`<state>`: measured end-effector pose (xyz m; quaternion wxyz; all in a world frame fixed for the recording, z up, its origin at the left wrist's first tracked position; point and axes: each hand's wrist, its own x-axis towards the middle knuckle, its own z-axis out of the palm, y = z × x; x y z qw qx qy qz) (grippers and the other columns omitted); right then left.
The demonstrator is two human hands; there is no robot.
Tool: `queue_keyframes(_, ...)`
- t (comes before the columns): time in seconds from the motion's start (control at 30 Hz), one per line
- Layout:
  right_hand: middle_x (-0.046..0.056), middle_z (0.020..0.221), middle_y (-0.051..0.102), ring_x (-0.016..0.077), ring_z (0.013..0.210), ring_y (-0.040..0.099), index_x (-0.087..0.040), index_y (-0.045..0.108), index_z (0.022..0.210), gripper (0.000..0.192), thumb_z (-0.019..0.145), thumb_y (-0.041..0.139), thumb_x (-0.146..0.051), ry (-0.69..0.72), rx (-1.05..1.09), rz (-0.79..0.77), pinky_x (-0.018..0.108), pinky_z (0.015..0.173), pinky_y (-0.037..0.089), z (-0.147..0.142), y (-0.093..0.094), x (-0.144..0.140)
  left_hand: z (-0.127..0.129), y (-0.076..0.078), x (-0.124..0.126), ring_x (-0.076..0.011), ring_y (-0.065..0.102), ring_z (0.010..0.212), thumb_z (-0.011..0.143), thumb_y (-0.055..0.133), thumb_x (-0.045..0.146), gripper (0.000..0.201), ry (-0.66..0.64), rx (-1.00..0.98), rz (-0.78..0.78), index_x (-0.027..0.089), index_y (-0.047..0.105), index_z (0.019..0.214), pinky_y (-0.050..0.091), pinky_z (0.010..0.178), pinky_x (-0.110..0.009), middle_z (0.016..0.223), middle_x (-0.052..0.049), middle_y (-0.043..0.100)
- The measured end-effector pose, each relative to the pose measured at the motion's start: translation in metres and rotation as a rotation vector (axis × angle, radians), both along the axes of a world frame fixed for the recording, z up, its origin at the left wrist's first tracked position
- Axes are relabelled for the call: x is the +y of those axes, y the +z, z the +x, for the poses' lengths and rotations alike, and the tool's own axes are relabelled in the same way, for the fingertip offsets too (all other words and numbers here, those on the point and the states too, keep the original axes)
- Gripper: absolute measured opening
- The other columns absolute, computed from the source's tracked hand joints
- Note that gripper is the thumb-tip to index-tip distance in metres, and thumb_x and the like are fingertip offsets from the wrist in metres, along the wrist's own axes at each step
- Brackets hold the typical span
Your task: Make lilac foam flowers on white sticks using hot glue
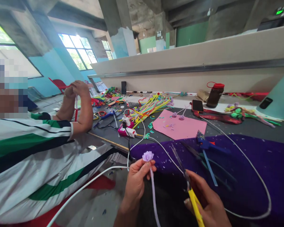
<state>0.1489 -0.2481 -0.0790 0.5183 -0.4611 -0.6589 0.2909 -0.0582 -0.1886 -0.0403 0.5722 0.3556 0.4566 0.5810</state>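
Observation:
My left hand [136, 181] pinches a small lilac paper flower [148, 156] just under its head, and its pale purple stem [153, 192] hangs down past my wrist. My right hand [207, 201] grips scissors [183, 171] with yellow handles, their blades open and pointing up-left, a short way right of the flower. Both hands are over the near edge of a purple cloth [248, 164] on the table.
A blue glue gun [204, 144] and a white cable [255, 171] lie on the cloth. A pink sheet [180, 127], coloured strips [148, 108], a phone [198, 105] and a dark bottle [214, 94] sit beyond. A person in a striped shirt [33, 157] sits at left.

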Motion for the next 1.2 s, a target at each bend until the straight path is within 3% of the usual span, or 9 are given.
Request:
queue_keyframes(0.13, 0.006, 0.095, 0.066, 0.0173, 0.075, 0.065, -0.022, 0.047, 0.124, 0.051, 0.075, 0.060, -0.024, -0.029, 0.111, -0.109, 0.022, 0.064, 0.054, 0.001, 0.005, -0.005, -0.001, 0.000, 0.001, -0.0067, 0.049, 0.044, 0.062, 0.071, 0.029, 0.020, 0.005, -0.013, -0.017, 0.011, 0.070, 0.070, 0.033, 0.040, -0.016, 0.053, -0.003, 0.064)
queue_keyframes(0.37, 0.006, 0.095, 0.065, 0.0187, 0.080, 0.064, -0.022, 0.050, 0.123, 0.052, 0.073, 0.063, -0.026, -0.004, 0.115, -0.231, 0.022, 0.068, 0.053, -0.005, 0.003, -0.010, -0.001, -0.005, 0.001, -0.0052, 0.049, 0.044, 0.066, 0.070, 0.028, 0.015, -0.033, 0.021, 0.010, 0.014, 0.071, 0.071, 0.034, 0.041, -0.014, 0.054, -0.002, 0.065)
queue_keyframes(0.5, 0.006, 0.098, 0.065, 0.0190, 0.082, 0.064, -0.023, 0.050, 0.123, 0.051, 0.073, 0.062, -0.028, 0.022, 0.099, -0.234, 0.022, 0.068, 0.053, -0.005, -0.001, -0.008, -0.001, -0.009, 0.004, -0.0062, 0.053, 0.048, 0.068, 0.068, 0.027, 0.014, -0.085, 0.056, 0.013, 0.014, 0.071, 0.075, 0.036, 0.044, -0.014, 0.061, -0.004, 0.068)
queue_keyframes(0.67, 0.007, 0.101, 0.064, 0.0192, 0.083, 0.064, -0.023, 0.051, 0.120, 0.050, 0.072, 0.062, -0.027, 0.049, 0.082, -0.183, 0.022, 0.069, 0.053, -0.003, -0.005, -0.005, 0.004, -0.010, 0.007, -0.0147, 0.062, 0.067, 0.072, 0.065, 0.028, 0.018, -0.200, 0.183, 0.024, 0.014, 0.072, 0.080, 0.043, 0.056, -0.020, 0.076, -0.008, 0.071)
queue_keyframes(0.87, 0.004, 0.086, 0.064, 0.0181, 0.076, 0.063, -0.023, 0.049, 0.122, 0.053, 0.071, 0.061, -0.025, 0.086, 0.036, -0.171, 0.021, 0.064, 0.053, -0.002, -0.003, -0.005, 0.010, -0.008, 0.016, -0.0180, 0.061, 0.070, 0.072, 0.063, 0.033, 0.026, -0.346, 0.299, 0.048, 0.014, 0.071, 0.089, 0.043, 0.058, -0.023, 0.080, -0.007, 0.071)
queue_keyframes(1.07, 0.004, 0.082, 0.063, 0.0181, 0.074, 0.063, -0.023, 0.049, 0.122, 0.052, 0.071, 0.060, -0.025, 0.083, 0.026, -0.140, 0.022, 0.064, 0.053, -0.001, -0.004, -0.004, 0.007, -0.003, 0.041, -0.0179, 0.058, 0.079, 0.077, 0.058, 0.032, 0.024, -0.195, 0.474, 0.233, 0.016, 0.069, 0.092, 0.043, 0.069, -0.025, 0.085, -0.004, 0.068)
queue_keyframes(1.2, 0.003, 0.079, 0.063, 0.0171, 0.070, 0.063, -0.024, 0.050, 0.122, 0.052, 0.071, 0.060, -0.024, 0.075, 0.040, -0.155, 0.021, 0.062, 0.052, -0.003, -0.004, -0.004, 0.006, -0.003, 0.049, -0.0170, 0.058, 0.076, 0.080, 0.053, 0.033, 0.024, -0.110, 0.676, 0.346, 0.017, 0.067, 0.092, 0.043, 0.066, -0.024, 0.083, -0.003, 0.066)
